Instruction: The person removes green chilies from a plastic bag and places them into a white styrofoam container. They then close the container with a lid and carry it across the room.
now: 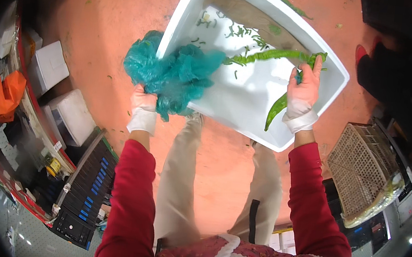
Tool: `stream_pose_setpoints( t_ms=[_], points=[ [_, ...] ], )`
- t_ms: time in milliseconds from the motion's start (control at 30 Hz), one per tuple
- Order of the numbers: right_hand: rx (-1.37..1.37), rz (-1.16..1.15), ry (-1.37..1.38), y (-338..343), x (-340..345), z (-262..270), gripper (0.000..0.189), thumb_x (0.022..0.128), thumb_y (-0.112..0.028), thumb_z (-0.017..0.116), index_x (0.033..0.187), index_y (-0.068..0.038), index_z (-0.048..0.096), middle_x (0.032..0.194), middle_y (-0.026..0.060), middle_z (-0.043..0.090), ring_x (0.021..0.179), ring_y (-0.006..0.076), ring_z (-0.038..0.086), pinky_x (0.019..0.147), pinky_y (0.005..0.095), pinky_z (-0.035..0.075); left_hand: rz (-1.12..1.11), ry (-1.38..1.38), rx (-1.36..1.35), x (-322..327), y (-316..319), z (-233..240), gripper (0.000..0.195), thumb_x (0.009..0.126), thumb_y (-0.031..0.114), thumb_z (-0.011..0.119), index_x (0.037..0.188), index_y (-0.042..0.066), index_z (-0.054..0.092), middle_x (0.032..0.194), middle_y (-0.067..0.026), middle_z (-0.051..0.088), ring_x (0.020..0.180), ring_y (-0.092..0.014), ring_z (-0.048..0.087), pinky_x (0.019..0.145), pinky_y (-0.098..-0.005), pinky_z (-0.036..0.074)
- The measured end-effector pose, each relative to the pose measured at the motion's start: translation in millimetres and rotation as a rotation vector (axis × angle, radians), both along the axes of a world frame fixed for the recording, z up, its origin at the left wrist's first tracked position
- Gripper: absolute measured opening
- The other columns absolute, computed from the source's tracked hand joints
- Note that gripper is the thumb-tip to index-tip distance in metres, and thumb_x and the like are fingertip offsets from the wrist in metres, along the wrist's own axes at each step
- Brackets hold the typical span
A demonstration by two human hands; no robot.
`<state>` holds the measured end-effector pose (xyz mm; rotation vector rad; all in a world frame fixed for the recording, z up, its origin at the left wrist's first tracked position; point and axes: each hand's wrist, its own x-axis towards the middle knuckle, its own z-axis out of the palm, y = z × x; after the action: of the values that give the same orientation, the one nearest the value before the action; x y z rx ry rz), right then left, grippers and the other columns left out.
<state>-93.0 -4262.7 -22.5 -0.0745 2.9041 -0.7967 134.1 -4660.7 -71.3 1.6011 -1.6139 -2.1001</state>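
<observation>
My left hand [143, 107], in a pale glove, grips a crumpled teal plastic bag [181, 75] that lies over the left wall of a white plastic bin [329, 47]. My right hand [304, 90], also gloved, holds several long green peppers above the right part of the bin. One wrinkled pepper [266, 54] stretches left towards the bag, and another pepper [276, 110] hangs down below the hand. Small green stem pieces [239, 30] are scattered over the bin's bottom. A brown sheet [254, 11], perhaps cardboard, lies along the far inner side.
Another green pepper [285, 1] lies on the orange floor [104, 23] beyond the bin. White boxes [73, 114] and a black slatted crate [86, 187] stand on the left. Beige plastic crates [360, 167] are stacked at right. A person in dark clothing [396, 77] is at the upper right.
</observation>
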Motion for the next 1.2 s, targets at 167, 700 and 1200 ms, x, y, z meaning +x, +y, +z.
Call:
stream_pose_setpoints(
  t_ms=[167, 700, 1200],
  points=[
    [-0.403, -0.169, -0.213, 15, -17, 32, 0.032, 0.084, 0.001, 0.069, 0.116, -0.004, 0.064, 0.158, 0.0202, 0.037, 0.133, 0.0245, 0.049, 0.098, 0.0333, 0.047, -0.375, -0.078, -0.123, -17, 47, 61, 0.047, 0.075, -0.018, 0.062, 0.117, 0.002, 0.062, 0.107, -0.0083, 0.069, 0.096, -0.019, 0.066, 0.081, -0.0344, 0.057],
    [-1.344, -0.259, -0.212, -78, -249, 261, 0.038, 0.1, -0.02, 0.057, 0.134, -0.004, 0.051, 0.116, 0.0145, 0.066, 0.095, 0.0241, 0.065, 0.088, 0.0353, 0.053, -0.555, 0.072, 0.17, -31, 179, 174, 0.023, 0.082, 0.001, 0.074, 0.104, 0.006, 0.07, 0.106, -0.0093, 0.07, 0.096, -0.019, 0.066, 0.084, -0.0316, 0.053],
    [-0.137, 0.204, -0.739, -40, -99, -85, 0.04, 0.086, -0.024, 0.071, 0.122, -0.007, 0.067, 0.118, 0.0183, 0.07, 0.108, 0.0341, 0.066, 0.094, 0.0402, 0.052, -0.903, 0.039, 0.167, -6, 236, 128, 0.019, 0.08, 0.012, 0.075, 0.096, 0.004, 0.07, 0.098, -0.0177, 0.067, 0.094, -0.035, 0.065, 0.082, -0.0406, 0.054]
  ],
)
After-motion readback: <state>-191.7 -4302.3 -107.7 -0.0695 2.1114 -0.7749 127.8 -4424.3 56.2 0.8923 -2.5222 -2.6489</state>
